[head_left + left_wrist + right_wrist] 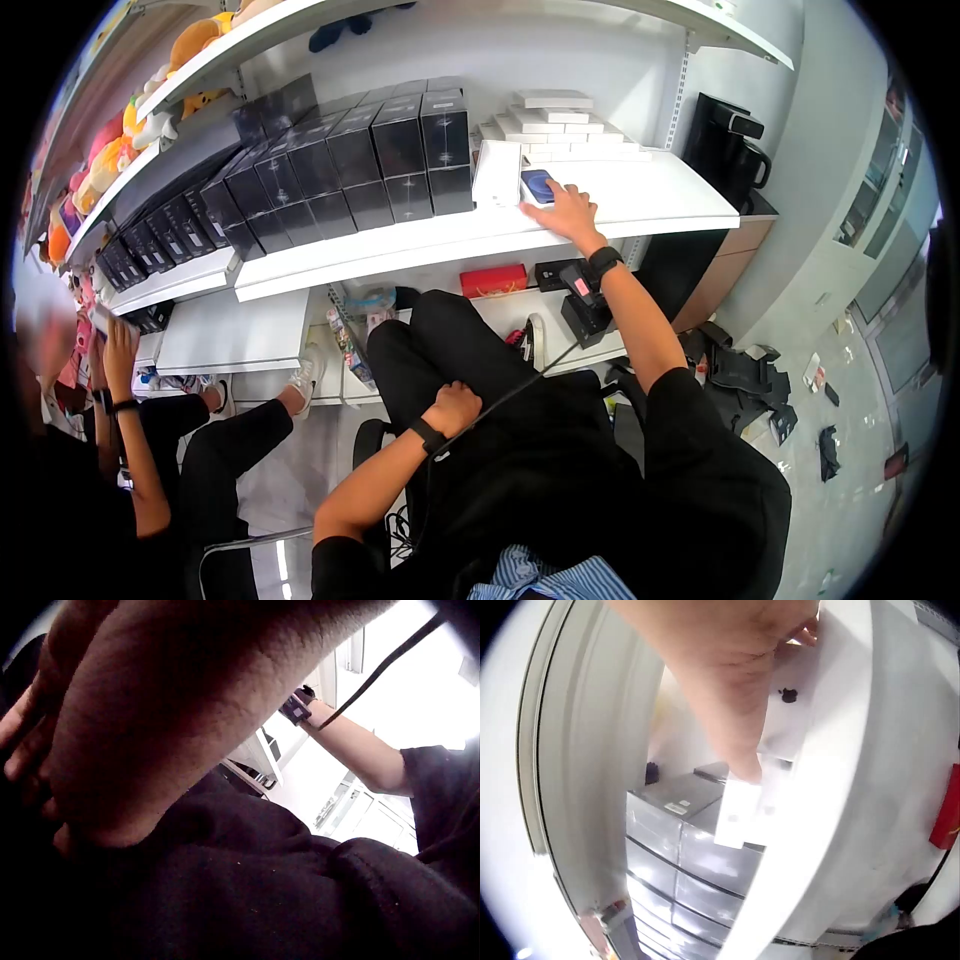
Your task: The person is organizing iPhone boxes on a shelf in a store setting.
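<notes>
In the head view the right hand (568, 214) reaches over the white shelf, fingers spread, at the near edge of a small blue-topped box (537, 184). An upright-looking white box (498, 172) stands just left of it. From the right wrist view, this hand's (735, 682) thumb tip meets a small white box (739, 814); a white surface with a dark apple logo (788, 696) lies beside the palm. Its fingertips are mostly hidden there. The left hand (453, 408) rests on the lap, loosely curled and holding nothing; the left wrist view shows it (112, 742) dark and close.
Black boxes (400, 150) fill the shelf's left part, and white boxes (560, 130) are stacked at the back. A coffee machine (718, 135) stands right. Below are a red box (493, 281) and a dark cable. Another person sits at left.
</notes>
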